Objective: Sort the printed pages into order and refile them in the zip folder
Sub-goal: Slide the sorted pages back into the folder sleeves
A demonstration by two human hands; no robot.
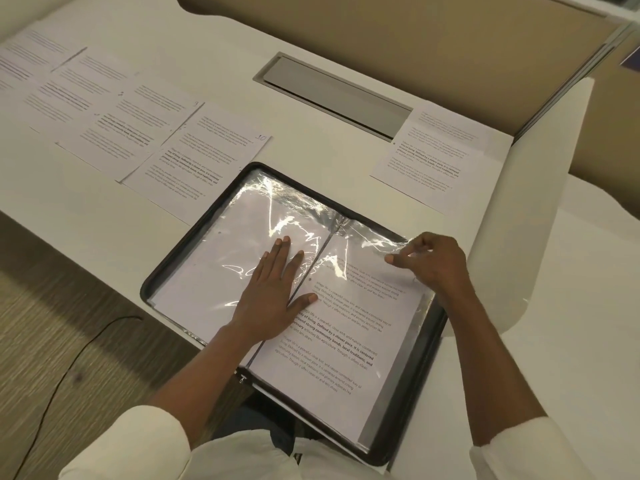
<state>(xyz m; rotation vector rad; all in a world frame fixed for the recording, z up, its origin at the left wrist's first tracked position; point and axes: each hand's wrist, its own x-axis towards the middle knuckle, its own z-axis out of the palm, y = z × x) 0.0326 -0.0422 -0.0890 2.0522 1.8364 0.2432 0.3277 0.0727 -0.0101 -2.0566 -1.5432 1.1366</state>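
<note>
A black zip folder lies open on the white desk, its near end hanging over the desk edge toward my lap. Clear plastic sleeves with white pages fill both halves. My left hand presses flat on the left sleeve by the spine, fingers straight. My right hand pinches the top right corner of the right-hand sleeve, which holds a printed page. A row of loose printed pages lies at the left of the desk, the nearest marked 10. Another loose page lies at the right.
A grey cable hatch is set into the desk behind the folder. A beige partition closes the back, and a white divider stands on the right. A thin black cable runs over the floor at the left.
</note>
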